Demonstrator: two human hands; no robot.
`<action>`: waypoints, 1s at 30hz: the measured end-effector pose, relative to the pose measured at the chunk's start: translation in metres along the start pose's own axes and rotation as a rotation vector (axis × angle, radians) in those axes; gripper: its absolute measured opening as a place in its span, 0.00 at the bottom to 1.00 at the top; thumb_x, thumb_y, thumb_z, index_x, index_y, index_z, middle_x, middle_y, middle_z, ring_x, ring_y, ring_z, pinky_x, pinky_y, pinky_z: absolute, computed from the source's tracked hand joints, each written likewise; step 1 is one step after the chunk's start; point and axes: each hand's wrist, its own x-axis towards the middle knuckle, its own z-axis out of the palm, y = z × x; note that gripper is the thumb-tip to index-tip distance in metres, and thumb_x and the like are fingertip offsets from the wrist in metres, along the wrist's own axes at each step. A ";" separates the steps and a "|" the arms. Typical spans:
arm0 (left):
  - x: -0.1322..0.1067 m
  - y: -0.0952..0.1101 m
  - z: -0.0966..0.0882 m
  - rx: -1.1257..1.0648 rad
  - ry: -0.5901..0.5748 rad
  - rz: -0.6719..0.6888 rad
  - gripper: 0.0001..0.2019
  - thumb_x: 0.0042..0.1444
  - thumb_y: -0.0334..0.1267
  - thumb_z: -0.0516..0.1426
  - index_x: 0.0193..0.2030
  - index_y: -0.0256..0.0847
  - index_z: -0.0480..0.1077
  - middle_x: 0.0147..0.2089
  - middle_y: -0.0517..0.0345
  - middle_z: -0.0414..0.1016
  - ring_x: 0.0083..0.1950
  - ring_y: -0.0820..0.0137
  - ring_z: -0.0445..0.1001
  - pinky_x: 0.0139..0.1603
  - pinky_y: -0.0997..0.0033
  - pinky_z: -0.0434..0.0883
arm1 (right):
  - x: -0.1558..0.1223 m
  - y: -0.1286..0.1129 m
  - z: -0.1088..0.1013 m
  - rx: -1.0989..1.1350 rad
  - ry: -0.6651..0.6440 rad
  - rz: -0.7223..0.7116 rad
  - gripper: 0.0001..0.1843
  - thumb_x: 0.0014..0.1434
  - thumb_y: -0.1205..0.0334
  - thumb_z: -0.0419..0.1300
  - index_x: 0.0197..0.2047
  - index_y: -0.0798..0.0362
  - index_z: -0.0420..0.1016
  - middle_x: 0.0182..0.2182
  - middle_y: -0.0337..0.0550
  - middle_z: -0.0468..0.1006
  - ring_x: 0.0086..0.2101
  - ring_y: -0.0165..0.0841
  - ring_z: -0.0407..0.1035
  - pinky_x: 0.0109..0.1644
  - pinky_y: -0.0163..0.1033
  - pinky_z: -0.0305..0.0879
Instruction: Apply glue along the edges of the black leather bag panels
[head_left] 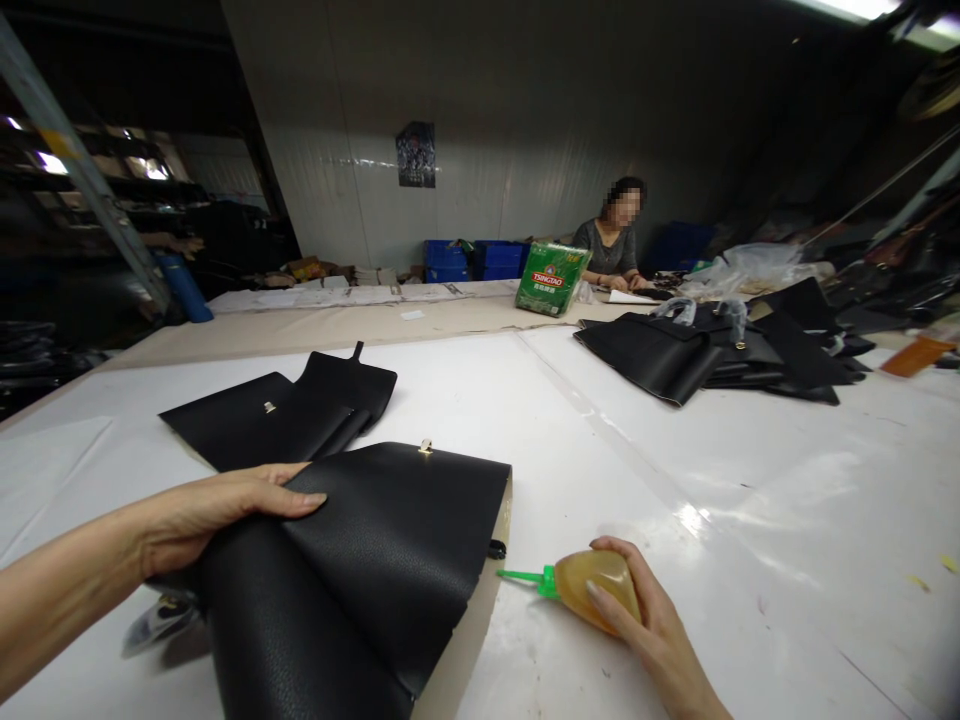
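My left hand [225, 510] grips a black leather bag panel [390, 540], thumb on top and the fingers hidden beneath. The panel is folded over, with a small gold clasp [426, 446] at its far edge and a pale lining showing along its right side. In my right hand [645, 610] is a glue bottle [592, 585] with amber contents and a thin green nozzle. The nozzle tip points left, close to the panel's right edge; whether it touches I cannot tell. Under my left wrist lies a plastic-wrapped piece [161, 622], partly hidden.
More black panels [255, 415] lie behind my left hand. A pile of black bag pieces [712, 350] sits at the right, near an orange container [916, 355]. Across the white table [600, 460] stand a green Tsingtao box [551, 280] and a seated person [611, 245]. Blue crates [446, 262] line the wall.
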 end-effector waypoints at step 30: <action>0.002 -0.006 -0.009 -0.081 -0.073 -0.031 0.32 0.50 0.34 0.63 0.61 0.37 0.60 0.47 0.42 0.79 0.49 0.48 0.76 0.56 0.43 0.67 | -0.002 -0.005 -0.001 -0.075 -0.056 -0.052 0.25 0.54 0.42 0.57 0.50 0.45 0.61 0.41 0.41 0.72 0.36 0.39 0.71 0.40 0.40 0.64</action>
